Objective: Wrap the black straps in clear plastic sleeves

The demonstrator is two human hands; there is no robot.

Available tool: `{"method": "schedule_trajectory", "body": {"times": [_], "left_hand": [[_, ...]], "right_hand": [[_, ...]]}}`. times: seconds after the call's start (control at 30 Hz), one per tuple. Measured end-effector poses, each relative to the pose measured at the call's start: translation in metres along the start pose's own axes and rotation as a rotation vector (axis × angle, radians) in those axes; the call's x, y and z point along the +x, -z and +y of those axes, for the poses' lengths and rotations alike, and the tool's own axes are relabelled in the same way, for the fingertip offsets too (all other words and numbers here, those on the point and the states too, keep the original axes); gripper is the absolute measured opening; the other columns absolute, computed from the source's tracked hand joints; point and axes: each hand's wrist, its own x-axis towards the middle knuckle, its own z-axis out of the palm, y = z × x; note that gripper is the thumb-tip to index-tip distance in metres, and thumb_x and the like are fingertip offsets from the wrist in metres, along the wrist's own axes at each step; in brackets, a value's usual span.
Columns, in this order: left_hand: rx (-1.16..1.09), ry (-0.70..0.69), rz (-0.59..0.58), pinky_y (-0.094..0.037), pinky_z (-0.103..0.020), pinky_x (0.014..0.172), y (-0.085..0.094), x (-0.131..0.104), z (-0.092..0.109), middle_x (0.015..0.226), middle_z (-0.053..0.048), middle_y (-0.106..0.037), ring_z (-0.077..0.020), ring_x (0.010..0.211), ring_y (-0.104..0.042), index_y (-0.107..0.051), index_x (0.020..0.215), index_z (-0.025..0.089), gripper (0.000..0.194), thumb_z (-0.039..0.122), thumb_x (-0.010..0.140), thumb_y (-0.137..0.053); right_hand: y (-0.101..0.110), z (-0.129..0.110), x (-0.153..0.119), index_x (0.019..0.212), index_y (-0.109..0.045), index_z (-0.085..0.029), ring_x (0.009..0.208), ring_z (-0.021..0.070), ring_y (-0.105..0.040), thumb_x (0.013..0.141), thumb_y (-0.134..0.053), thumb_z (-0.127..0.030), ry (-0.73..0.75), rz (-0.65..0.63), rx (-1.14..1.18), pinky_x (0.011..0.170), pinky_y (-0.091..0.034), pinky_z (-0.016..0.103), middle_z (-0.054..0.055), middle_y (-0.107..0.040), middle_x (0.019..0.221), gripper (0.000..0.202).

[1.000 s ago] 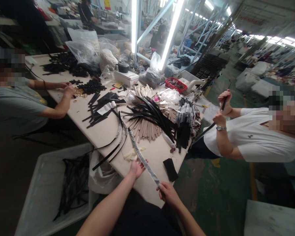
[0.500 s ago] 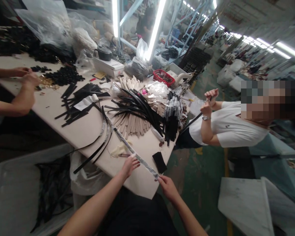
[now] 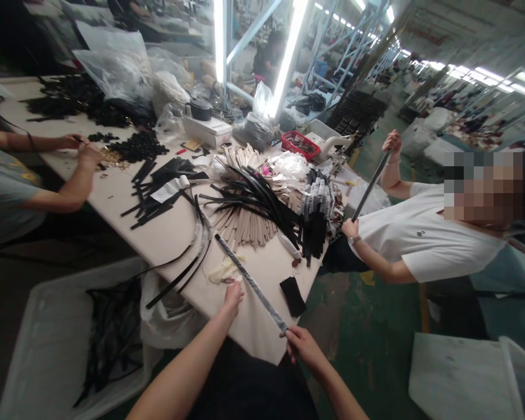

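moved since half a second ago: left hand (image 3: 233, 298) has come away from the film-wrapped strip (image 3: 254, 288) and its fingers, spread then, are now curled; the co-worker in white (image 3: 385, 239), whose fists were close together, now has them well apart along a dark strip (image 3: 371, 184).
left hand: bent inward just beside the pale yellow cloth (image 3: 220, 270), apart from the film-wrapped strip; cannot tell whether the fingertips pinch anything.
right hand (image 3: 301, 345): thumb and fingers pinching the near end of the film-wrapped strip.
film-wrapped strip: slanting over the bench (image 3: 254, 328), its bare black far end pointing toward the fan of beige strips (image 3: 245, 228).
black rectangular piece (image 3: 293, 296): flat near the bench's right edge, right of the film-wrapped strip.
loose black strips (image 3: 262, 198): heaped across the fan of beige strips.
red basket (image 3: 297, 151): behind them, holding small pieces too blurred to name.
white bin (image 3: 30, 326): below the bench's left edge, with a dark tangle (image 3: 114, 338) inside.
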Motion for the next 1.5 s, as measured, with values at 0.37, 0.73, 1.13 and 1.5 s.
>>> {"method": "schedule_trajectory", "body": {"times": [0.37,0.73,1.13,1.5], "left_hand": [[-0.221,0.069,-0.174,-0.057,-0.036,0.066,0.004,0.023,-0.012,0.079,-0.011,-0.069,-0.0221,0.067,-0.07,-0.057,0.088,0.015,0.006,0.021,0.086,-0.056],[-0.506,-0.417,-0.136,-0.054,-0.028,0.061,0.051,0.087,0.148,0.084,-0.006,-0.066,-0.0142,0.064,-0.064,-0.056,0.104,0.017,0.026,0.039,0.095,-0.044],[0.16,-0.677,-0.341,-0.043,-0.025,0.059,0.017,-0.013,0.11,0.068,-0.002,-0.06,-0.0147,0.064,-0.053,-0.066,0.079,0.017,0.012,0.026,0.084,-0.062],[0.958,-1.154,-0.616,-0.045,-0.039,0.097,-0.007,-0.108,0.12,0.107,-0.007,-0.059,-0.021,0.102,-0.055,-0.062,0.094,0.02,0.028,0.002,0.084,-0.043]], "right_hand": [[0.011,0.052,0.011,0.072,-0.063,-0.016,0.032,0.008,-0.032,0.071,-0.052,-0.041,-0.214,-0.164,0.032,0.036,-0.018,0.021,-0.004,-0.049,0.044,0.027],[0.062,0.108,-0.02,0.072,-0.066,-0.02,0.035,0.0105,-0.033,0.07,-0.052,-0.053,-0.21,-0.131,0.03,0.039,-0.02,0.022,-0.002,-0.047,0.045,0.036],[-0.017,-0.094,0.039,0.141,-0.051,-0.019,0.079,0.0276,-0.069,0.099,-0.041,-0.037,0.189,0.208,-1.156,0.069,-0.044,0.032,0.015,-0.073,0.089,0.047],[-0.049,-0.23,0.033,0.13,-0.058,-0.023,0.077,0.0193,-0.068,0.101,-0.042,-0.023,0.811,0.19,-1.311,0.073,-0.041,0.027,0.006,-0.075,0.093,0.033]]}}
